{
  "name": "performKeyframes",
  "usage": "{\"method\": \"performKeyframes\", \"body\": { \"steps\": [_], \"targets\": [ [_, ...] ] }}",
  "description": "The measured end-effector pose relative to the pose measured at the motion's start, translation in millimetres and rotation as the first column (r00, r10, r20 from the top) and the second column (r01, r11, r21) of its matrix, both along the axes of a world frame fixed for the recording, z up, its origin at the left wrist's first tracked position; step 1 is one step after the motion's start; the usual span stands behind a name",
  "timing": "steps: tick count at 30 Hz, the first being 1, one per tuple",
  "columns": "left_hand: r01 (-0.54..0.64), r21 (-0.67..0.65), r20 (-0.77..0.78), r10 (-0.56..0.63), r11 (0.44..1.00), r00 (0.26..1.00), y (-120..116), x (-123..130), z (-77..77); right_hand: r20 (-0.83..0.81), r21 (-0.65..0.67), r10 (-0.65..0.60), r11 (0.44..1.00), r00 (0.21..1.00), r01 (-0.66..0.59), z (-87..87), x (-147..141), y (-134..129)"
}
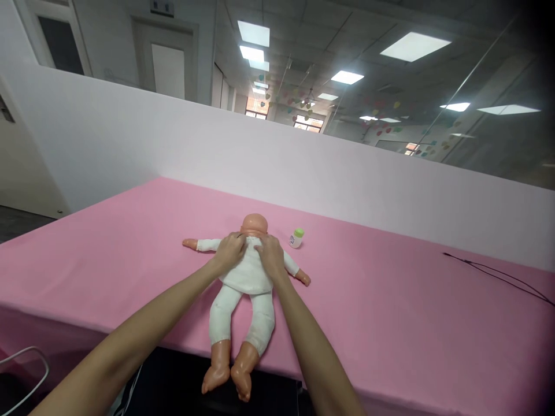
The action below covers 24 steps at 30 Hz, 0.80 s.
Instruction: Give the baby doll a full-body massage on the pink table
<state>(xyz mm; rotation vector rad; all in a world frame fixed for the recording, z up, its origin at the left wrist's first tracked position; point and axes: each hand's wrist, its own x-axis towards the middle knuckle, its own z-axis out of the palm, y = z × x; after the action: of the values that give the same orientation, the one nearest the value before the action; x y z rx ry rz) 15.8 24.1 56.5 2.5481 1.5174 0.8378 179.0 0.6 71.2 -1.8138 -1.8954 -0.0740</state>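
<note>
Touching doll (248, 274) — left hand (230, 251), right hand (270, 255), fingers (237, 237) bent, can't tell if gripping — label (292, 238) on bottle (296, 242) unreadable

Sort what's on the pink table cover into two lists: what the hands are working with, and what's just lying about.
In use:
- doll, with the left hand and right hand on its upper body

Lying about:
- green-capped bottle, untouched beside the doll; possibly for later use
- dark cable, off to the right
</note>
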Motion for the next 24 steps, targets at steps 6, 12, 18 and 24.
{"method": "performKeyframes", "body": {
  "steps": [6,12,18,24],
  "targets": [
    [-0.093,-0.029,-0.093,0.090,0.995,0.992,21,11,-31.2,0.159,-0.015,-0.120,0.992,0.980,0.124,-44.2,-5,19],
    [-0.028,-0.024,-0.170,0.024,0.999,0.985,25,19,-28.3,0.222,-0.065,-0.119,0.988,0.968,0.136,-50.0,-5,21],
    [0.040,0.004,-0.221,-0.038,0.999,0.975,6,12,-13.9,0.129,-0.066,-0.056,0.996,0.990,0.065,-37.5,-1,2],
    [0.106,0.003,-0.198,-0.103,0.994,0.975,-11,8,-10.8,-0.028,0.012,0.137,0.991,0.990,-0.137,-40.7,1,-17]
  ]
}}
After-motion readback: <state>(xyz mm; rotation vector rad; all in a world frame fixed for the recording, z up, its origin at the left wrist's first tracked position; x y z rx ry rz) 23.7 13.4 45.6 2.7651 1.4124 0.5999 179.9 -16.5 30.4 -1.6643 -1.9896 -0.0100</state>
